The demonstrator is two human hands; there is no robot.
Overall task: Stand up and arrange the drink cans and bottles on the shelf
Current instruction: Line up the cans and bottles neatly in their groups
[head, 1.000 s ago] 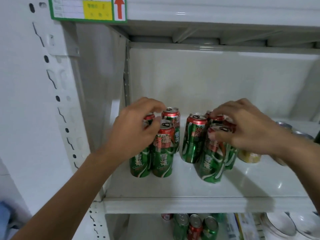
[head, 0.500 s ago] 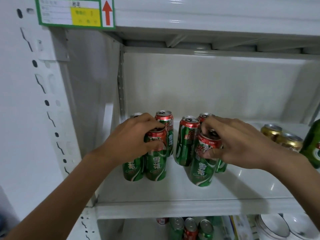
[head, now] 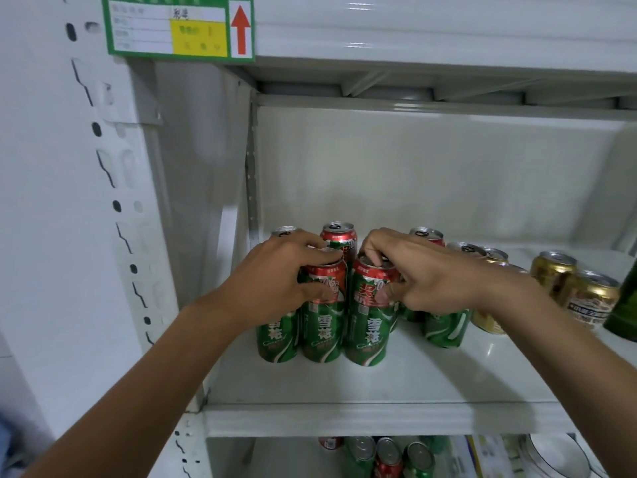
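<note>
On the white shelf [head: 379,384], green-and-red cans [head: 277,334] stand upright in a tight cluster at the near left. The left hand [head: 275,284] clamps the top of one front can [head: 324,319] — the right hand [head: 427,277] pinches the rim of the can beside it [head: 370,322], the two cans touching. Gold cans [head: 586,298] stand to the far right, next to a dark green bottle [head: 625,305].

On the shelf [head: 379,391] I count seven green-and-red cans [head: 368,326] I can make out, though my hands may hide more. To their right I see four gold cans [head: 591,301], then one dark green bottle [head: 625,305] at the far right edge. Two hands are in view: left hand [head: 275,281] and right hand [head: 431,277].
</note>
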